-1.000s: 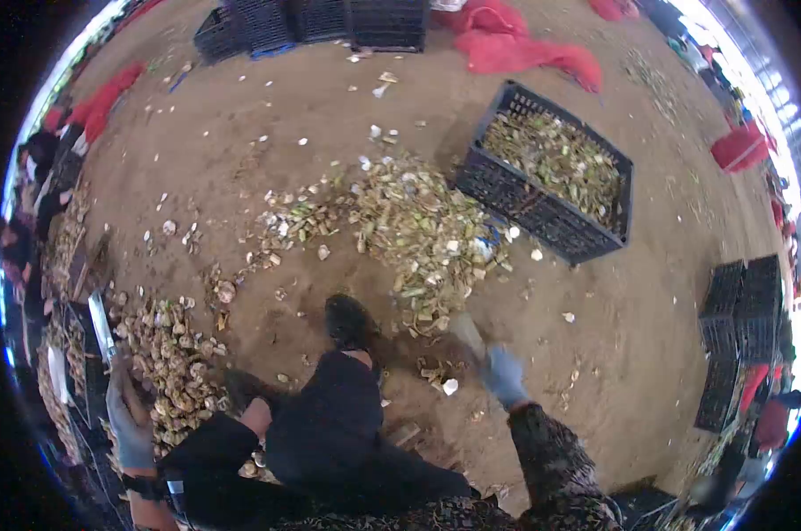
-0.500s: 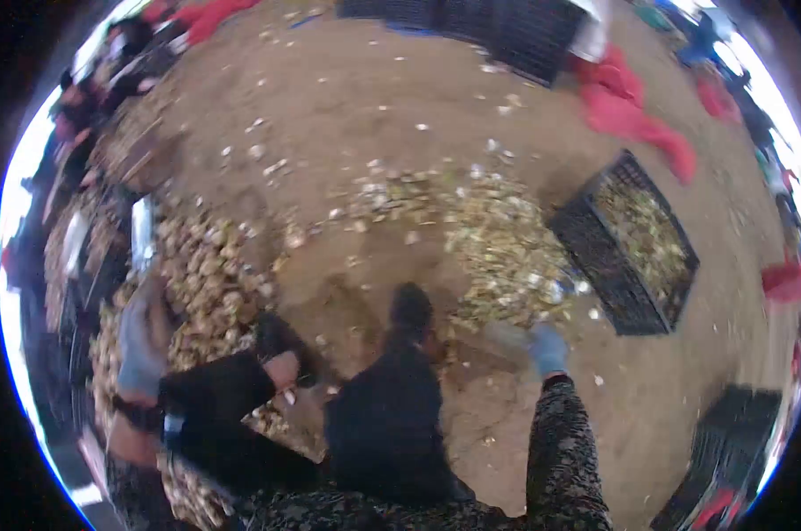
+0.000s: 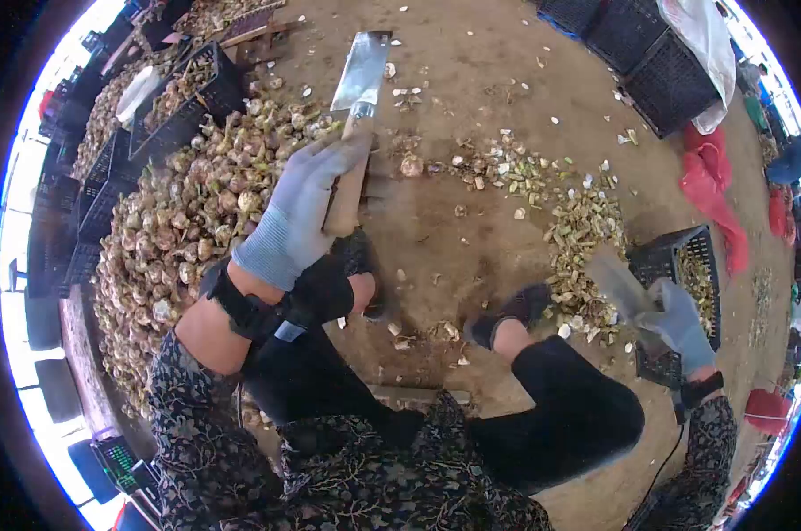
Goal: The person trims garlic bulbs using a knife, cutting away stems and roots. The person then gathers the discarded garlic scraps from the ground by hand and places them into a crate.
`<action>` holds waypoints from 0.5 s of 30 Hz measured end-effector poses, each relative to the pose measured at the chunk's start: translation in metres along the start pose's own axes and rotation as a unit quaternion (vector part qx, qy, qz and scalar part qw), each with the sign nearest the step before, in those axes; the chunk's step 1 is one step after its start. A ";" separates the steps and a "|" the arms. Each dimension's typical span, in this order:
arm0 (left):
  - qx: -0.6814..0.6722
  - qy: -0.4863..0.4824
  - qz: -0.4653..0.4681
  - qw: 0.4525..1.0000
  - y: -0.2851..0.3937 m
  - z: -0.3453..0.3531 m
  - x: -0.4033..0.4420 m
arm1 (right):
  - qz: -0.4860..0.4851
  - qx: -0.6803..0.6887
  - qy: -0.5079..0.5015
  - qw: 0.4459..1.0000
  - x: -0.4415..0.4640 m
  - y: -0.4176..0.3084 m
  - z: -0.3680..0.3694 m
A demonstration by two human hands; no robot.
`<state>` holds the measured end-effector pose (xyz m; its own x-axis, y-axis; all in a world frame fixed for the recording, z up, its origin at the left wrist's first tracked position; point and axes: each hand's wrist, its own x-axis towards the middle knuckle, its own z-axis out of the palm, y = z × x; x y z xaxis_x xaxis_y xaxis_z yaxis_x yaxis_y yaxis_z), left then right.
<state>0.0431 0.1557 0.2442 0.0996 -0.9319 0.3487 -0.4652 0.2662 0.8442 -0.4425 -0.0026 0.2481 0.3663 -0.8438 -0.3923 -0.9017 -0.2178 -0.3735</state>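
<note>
My left hand point(image 3: 308, 199), in a pale grey-blue glove, is closed on the wooden handle of a cleaver point(image 3: 362, 80). Its broad, shiny blade points away from me above the floor. Beside that hand lies a large pile of garlic bulbs point(image 3: 184, 212). On the right, my gloved right hand point(image 3: 681, 323) is closed on a flat grey thing point(image 3: 620, 283), blurred by motion and too smeared to name. Under and behind it are cut garlic stems and scraps point(image 3: 582, 221), with a black plastic crate point(image 3: 675, 248) of cuttings partly hidden by the hand.
At the left stands another black crate point(image 3: 188, 97) holding garlic. Black crates point(image 3: 675, 84) with a white sack point(image 3: 706, 44) stand at the upper right, near red cloth point(image 3: 715, 177). My legs and dark shoes point(image 3: 511, 314) are spread on the dirt floor.
My view has shifted left and come closer to the garlic pile. The left hand with the cleaver now shows nearer the middle. My right hand stays on the right, near the crate.
</note>
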 end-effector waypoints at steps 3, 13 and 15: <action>0.143 -0.046 0.164 0.975 -0.002 -0.005 0.002 | -0.076 -0.060 -0.104 0.990 0.029 -0.039 0.059; 0.216 -0.016 0.125 0.968 0.017 -0.020 -0.004 | -0.261 -0.138 -0.363 0.884 0.035 -0.099 0.386; 0.179 -0.021 0.063 0.982 0.019 -0.016 -0.006 | -0.202 -0.124 -0.337 0.911 0.053 -0.076 0.383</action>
<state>0.0481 0.1700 0.2648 -0.0118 -0.9087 0.4172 -0.7519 0.2831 0.5954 -0.2665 0.1568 -0.0668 0.6629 -0.1956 -0.7227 -0.6555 -0.6181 -0.4339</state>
